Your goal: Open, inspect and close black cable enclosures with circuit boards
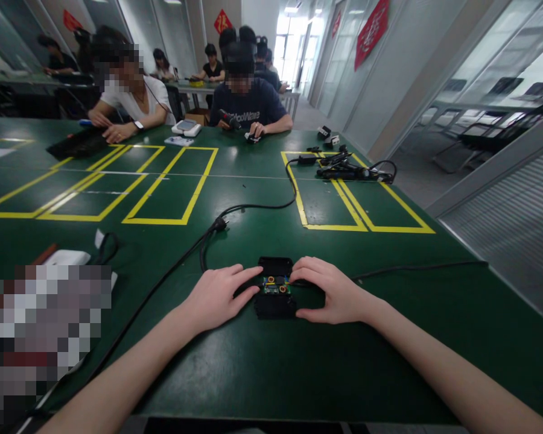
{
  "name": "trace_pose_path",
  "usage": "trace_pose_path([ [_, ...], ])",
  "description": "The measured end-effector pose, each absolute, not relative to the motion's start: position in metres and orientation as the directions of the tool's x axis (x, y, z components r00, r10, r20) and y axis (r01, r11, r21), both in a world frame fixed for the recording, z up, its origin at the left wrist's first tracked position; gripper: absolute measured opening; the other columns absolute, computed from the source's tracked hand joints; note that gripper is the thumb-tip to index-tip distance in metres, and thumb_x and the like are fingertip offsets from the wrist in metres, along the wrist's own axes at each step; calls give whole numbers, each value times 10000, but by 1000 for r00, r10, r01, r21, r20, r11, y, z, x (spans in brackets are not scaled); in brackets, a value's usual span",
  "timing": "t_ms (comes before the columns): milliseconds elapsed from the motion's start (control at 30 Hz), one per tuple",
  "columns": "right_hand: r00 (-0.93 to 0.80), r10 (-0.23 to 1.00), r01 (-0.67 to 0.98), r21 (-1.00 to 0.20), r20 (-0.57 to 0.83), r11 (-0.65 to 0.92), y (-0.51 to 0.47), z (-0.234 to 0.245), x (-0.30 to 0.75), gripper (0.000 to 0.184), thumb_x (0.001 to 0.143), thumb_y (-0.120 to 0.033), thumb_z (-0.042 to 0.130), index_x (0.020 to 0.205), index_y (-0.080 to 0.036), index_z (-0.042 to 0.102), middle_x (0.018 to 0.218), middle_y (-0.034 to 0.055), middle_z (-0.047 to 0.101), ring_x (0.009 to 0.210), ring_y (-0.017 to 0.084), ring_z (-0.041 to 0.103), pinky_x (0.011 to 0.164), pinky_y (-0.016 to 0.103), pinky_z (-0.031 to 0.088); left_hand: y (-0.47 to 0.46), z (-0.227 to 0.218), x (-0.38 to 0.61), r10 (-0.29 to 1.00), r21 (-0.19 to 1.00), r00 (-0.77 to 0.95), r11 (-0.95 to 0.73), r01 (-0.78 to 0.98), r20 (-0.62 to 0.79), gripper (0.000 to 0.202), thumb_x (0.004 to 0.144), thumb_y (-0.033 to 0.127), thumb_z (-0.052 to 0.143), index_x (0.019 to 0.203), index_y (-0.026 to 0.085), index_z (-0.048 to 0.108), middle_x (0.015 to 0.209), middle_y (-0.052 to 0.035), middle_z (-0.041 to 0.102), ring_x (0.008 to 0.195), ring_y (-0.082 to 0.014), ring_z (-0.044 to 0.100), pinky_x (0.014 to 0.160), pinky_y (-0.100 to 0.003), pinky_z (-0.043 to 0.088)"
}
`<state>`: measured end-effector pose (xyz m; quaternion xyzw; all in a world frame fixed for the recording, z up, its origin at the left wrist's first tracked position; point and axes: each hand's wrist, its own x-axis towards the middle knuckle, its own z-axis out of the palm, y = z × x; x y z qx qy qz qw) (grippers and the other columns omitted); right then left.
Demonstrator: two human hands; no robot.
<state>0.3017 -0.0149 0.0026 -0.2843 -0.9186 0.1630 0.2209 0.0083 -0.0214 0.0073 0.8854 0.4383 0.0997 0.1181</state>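
A small black power adapter case lies opened on the green table in front of me, its upper half (pixel 275 266) and lower half (pixel 275 307) on either side of a green circuit board (pixel 276 286) with copper-coloured coils. From the left, my left hand (pixel 217 295) has its index finger at the upper half and its thumb by the board's end. My right hand (pixel 337 292) curves around the right end, fingertips by the upper half and board, thumb at the lower half's corner. Black cable (pixel 389 269) runs out to the right beneath the right hand.
A black power cord with a plug (pixel 219 224) crosses the table on my left. Black adapters and cables (pixel 344 166) are piled far right among yellow tape outlines (pixel 199 181). A blurred-out item (pixel 49 325) lies near left. Two people (pixel 248 102) work across the table.
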Motion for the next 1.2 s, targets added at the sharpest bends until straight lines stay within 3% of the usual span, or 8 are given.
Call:
trace_pose_path([
  [267,-680,640,535,-355,358,767,-12,-1,304,236,942,-280,681,1139,-177,600,1069,113,698,947,235,662,798,354,516,-18,5,3,781,330,609,-617,714,142,363,1058,371,564,1390,246,641,1100,-42,777,907,-203,753,768,-285,561],
  [400,-686,661,583,-314,302,749,-7,0,312,78,950,-255,664,952,-193,618,866,55,673,780,198,617,703,316,462,-16,10,1,760,324,628,-644,693,166,250,1045,342,589,1205,231,746,989,-32,771,854,-186,741,733,-265,535],
  [500,-708,644,564,-316,290,763,-4,1,317,158,989,-270,628,849,-199,606,793,40,651,755,191,600,706,312,445,-17,13,1,752,345,630,-654,673,196,206,1033,315,602,1098,215,769,928,-23,761,803,-167,723,697,-252,503],
  [800,-686,680,471,-555,258,685,-17,9,314,263,1035,-331,566,824,-181,606,658,-24,577,517,90,476,537,224,371,-21,17,0,778,561,557,-610,560,290,162,923,275,628,811,186,704,754,7,705,632,-113,631,590,-215,422],
  [1200,-758,618,441,-534,208,722,-24,12,310,218,980,-275,570,779,-190,577,647,-18,574,552,104,510,561,228,394,-25,22,1,724,567,662,-633,526,194,165,874,276,609,740,192,656,608,35,605,500,-94,516,513,-216,335],
])
